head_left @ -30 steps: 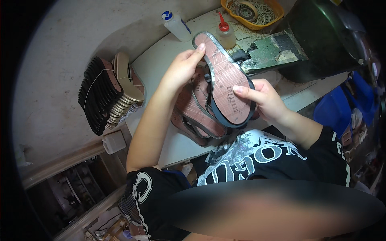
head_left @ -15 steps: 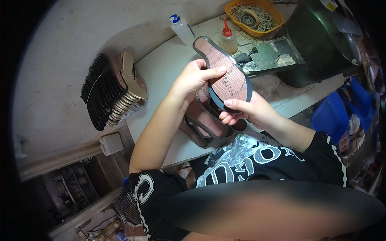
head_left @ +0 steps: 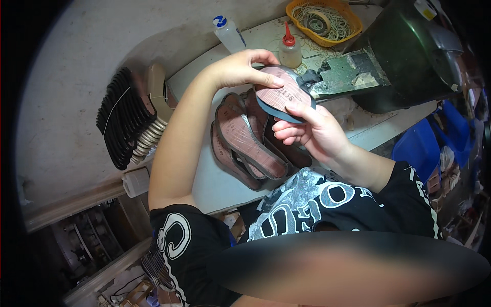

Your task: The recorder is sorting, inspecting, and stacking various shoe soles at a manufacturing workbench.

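Both my hands hold one shoe insole (head_left: 282, 97), pinkish-brown on its face with a dark edge. My left hand (head_left: 244, 70) grips its far part, thumb on the face and fingers curled over the edge. With the thumb on the face, my right hand (head_left: 319, 128) pinches the near rounded end; its other fingers are bent beneath. The insole is tilted beside the green plate (head_left: 348, 74) of a machine, and its far end is partly hidden by my left hand. Several similar insoles (head_left: 244, 135) lie piled on the white table (head_left: 207, 192) below my hands.
A bottle with a red nozzle (head_left: 290, 52), a clear bottle with a blue cap (head_left: 230, 37) and an orange basket (head_left: 332, 38) of rubber bands stand at the back. The dark machine body (head_left: 414, 56) is at right. Bundled black insoles (head_left: 120, 123) are at left.
The insole has tipped and turned, its narrow end swinging away toward the machine. My left hand has moved up and round the far end, uncovering more of the pile.
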Motion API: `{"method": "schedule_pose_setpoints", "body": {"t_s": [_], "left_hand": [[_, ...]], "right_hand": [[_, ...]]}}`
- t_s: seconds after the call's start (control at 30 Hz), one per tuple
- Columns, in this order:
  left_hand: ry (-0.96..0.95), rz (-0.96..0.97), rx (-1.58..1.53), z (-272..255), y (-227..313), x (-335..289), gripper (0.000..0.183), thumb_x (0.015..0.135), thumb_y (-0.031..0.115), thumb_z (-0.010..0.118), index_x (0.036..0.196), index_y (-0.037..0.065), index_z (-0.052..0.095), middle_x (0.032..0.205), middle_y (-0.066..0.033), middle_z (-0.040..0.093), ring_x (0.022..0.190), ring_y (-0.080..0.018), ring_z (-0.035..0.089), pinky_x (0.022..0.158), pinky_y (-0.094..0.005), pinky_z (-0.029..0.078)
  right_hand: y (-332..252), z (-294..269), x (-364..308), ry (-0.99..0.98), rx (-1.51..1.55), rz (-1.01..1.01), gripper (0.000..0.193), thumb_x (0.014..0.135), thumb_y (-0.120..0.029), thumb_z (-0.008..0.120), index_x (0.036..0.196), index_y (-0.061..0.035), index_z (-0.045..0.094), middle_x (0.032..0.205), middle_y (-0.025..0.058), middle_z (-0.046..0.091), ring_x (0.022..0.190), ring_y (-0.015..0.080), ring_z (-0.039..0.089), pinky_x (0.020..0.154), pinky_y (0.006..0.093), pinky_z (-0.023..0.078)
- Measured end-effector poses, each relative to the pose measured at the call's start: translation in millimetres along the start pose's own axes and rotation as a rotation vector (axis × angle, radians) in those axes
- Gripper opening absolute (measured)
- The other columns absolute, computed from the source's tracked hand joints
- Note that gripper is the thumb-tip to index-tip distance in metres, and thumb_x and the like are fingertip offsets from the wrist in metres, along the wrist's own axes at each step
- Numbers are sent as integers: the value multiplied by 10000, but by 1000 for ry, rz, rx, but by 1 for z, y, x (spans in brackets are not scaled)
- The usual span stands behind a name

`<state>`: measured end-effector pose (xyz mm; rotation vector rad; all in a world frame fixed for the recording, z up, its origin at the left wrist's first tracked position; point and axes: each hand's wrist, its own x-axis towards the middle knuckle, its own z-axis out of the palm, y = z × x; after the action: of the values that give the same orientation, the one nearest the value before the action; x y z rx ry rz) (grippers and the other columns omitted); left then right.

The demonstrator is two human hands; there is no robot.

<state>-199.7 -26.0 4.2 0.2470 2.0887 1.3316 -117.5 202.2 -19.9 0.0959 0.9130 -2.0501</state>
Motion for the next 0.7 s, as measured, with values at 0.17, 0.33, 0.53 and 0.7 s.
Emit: {"method": "schedule_pose_setpoints", "body": {"t_s": [0.17, 0.33, 0.53, 0.7], "left_hand": [[69, -142, 280, -6, 21, -13, 480, 735, 319, 801, 1023, 4, 580, 914, -48, 610, 821, -128, 565, 742, -271, 490], [216, -161, 127, 7, 12, -29, 532, 708, 388, 818, 926, -37, 585, 844, -91, 627, 755, -132, 597, 634, -265, 490], [279, -280, -100, 43, 19, -55, 442, 799, 410, 734, 919, 10, 590, 696, 0, 529, 608, -80, 469, 513, -225, 354], [294, -337, -45, 61, 8, -62, 430, 824, 407, 705, 907, -8, 632, 739, -65, 631, 624, -113, 564, 548, -242, 441]], "right_hand": [[-1, -1, 0, 13, 21, 13, 389, 952, -292, 539, 1128, 54, 563, 927, 185, 680, 806, 226, 697, 717, 308, 568], [-9, 1, 3, 34, -31, 41, 479, 953, -399, 527, 1132, 44, 570, 970, 200, 679, 841, 243, 699, 729, 328, 577], [-18, -2, 5, -56, -118, 49, 433, 967, -309, 506, 1167, 72, 557, 1038, 172, 669, 895, 260, 692, 747, 317, 587], [-21, -10, 1, -95, -172, 57, 413, 960, -311, 521, 1122, 62, 593, 1027, 168, 672, 878, 248, 695, 743, 307, 584]]}}
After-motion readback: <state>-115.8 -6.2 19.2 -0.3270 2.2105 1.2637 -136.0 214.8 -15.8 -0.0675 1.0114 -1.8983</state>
